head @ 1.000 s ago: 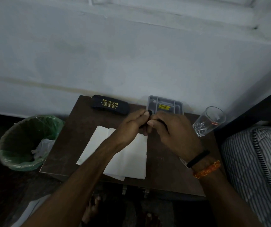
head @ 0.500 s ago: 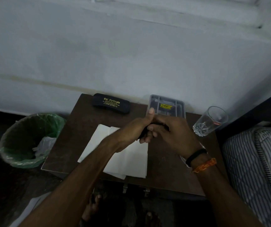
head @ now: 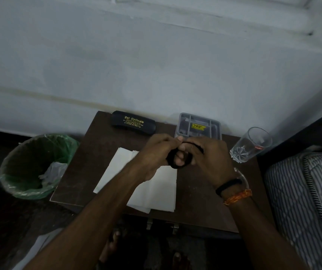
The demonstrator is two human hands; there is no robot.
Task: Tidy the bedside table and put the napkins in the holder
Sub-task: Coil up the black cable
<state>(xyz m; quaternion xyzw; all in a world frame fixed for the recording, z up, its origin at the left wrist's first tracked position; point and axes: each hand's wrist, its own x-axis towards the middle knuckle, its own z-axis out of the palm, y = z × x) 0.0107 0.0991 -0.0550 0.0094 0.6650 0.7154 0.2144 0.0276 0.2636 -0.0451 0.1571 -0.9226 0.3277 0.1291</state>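
Black loop now pulled wider — both hands pinch it, fingers half-hiding it over the napkins.

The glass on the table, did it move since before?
No. The glass lies tilted at the table's right back corner, just right of the grey tray, as before. Only the camera shifted slightly.
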